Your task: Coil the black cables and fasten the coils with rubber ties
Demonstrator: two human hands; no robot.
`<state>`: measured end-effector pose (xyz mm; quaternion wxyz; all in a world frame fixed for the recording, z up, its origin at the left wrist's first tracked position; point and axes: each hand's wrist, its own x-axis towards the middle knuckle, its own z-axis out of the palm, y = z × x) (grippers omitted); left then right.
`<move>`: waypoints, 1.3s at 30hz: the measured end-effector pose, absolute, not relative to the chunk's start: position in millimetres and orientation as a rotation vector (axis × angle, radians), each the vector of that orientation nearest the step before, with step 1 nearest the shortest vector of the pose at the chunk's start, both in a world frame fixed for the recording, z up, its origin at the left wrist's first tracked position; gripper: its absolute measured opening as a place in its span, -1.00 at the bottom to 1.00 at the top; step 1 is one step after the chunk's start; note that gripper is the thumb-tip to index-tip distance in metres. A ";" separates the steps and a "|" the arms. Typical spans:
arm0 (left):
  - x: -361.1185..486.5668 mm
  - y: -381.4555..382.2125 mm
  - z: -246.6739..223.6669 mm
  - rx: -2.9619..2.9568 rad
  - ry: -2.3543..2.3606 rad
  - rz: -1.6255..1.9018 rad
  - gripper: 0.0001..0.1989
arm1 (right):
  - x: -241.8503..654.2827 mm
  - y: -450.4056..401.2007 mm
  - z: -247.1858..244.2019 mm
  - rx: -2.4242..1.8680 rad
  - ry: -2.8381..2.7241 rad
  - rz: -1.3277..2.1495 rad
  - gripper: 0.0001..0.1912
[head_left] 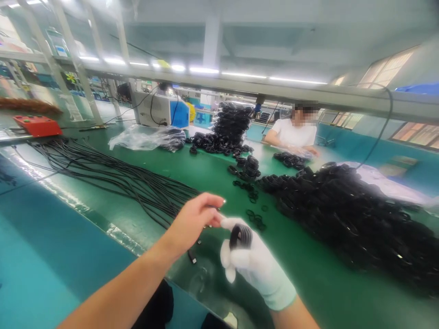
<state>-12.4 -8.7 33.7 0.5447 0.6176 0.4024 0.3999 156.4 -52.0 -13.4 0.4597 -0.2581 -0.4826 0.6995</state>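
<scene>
In the head view, a small coiled black cable (243,236) is wrapped round the fingers of my right hand (259,267), which wears a white glove and is closed on it. My bare left hand (200,217) reaches over the ends of the long black cables (137,176), close beside the gloved fingertips. Its fingers are stretched out and apart, and I see nothing held in them. Below it, a cable end with a metal plug (192,257) lies near the table's front edge.
A large heap of coiled black cables (343,214) covers the right of the green table (274,283). Loose rings (255,218) and stacked coils (233,123) lie beyond my hands. A red box (37,125) stands left. A co-worker (295,132) sits across.
</scene>
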 end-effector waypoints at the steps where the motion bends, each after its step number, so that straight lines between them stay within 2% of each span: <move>1: -12.3 -12.0 35.9 1.595 1.050 1.022 -0.75 | 154.7 -51.4 -12.0 -0.760 -1.232 1.669 -0.47; 3: -7.5 -21.9 39.3 1.914 1.242 1.027 -0.74 | 148.6 -48.2 -14.3 -1.053 -1.306 1.455 -0.53; 6: 8.0 -36.6 35.3 2.285 1.538 0.655 -0.72 | 137.6 -41.3 -27.2 -1.286 -1.263 1.168 -0.62; 9: 16.5 -37.4 21.3 2.319 1.737 0.372 -0.77 | 137.1 -40.3 -33.5 -1.255 -1.228 1.231 -0.47; 11: 12.5 -30.6 11.8 2.299 1.645 0.483 -0.68 | 144.6 -43.9 -28.3 -1.086 -1.250 1.503 -0.42; 13: 4.6 -23.1 5.3 2.268 1.424 0.688 -0.60 | 153.7 -48.0 -19.6 -0.804 -1.212 1.818 -0.48; 15: -1.9 -18.6 2.1 2.228 1.264 0.812 -0.55 | 159.3 -50.1 -12.7 -0.588 -1.123 1.981 -0.54; 19: -5.2 -21.7 0.6 2.089 1.263 0.942 -0.58 | 158.4 -47.6 -12.2 -0.548 -1.056 1.963 -0.49; 22: -5.8 -29.3 -0.7 1.750 1.271 0.980 -0.83 | 155.8 -44.9 -16.8 -0.619 -1.048 1.900 -0.44; 24: -6.2 -34.0 -3.0 1.546 1.181 0.890 -0.89 | 154.4 -44.3 -18.5 -0.674 -1.093 1.854 -0.41; 28: -7.0 -38.1 -8.8 1.378 1.037 0.844 -0.89 | 150.9 -45.8 -18.6 -0.746 -1.213 1.736 -0.47; 32: -11.4 -35.7 -7.4 1.382 0.946 0.778 -0.86 | 150.0 -48.6 -18.7 -0.702 -1.141 1.878 -0.54; 36: -15.9 -34.3 -0.7 1.665 1.202 0.898 -0.88 | 149.7 -49.5 -19.3 -0.725 -1.103 1.894 -0.54; 39: -14.2 -35.3 -4.0 1.947 1.299 1.054 -0.64 | 145.8 -48.9 -22.2 -0.791 -1.130 1.866 -0.48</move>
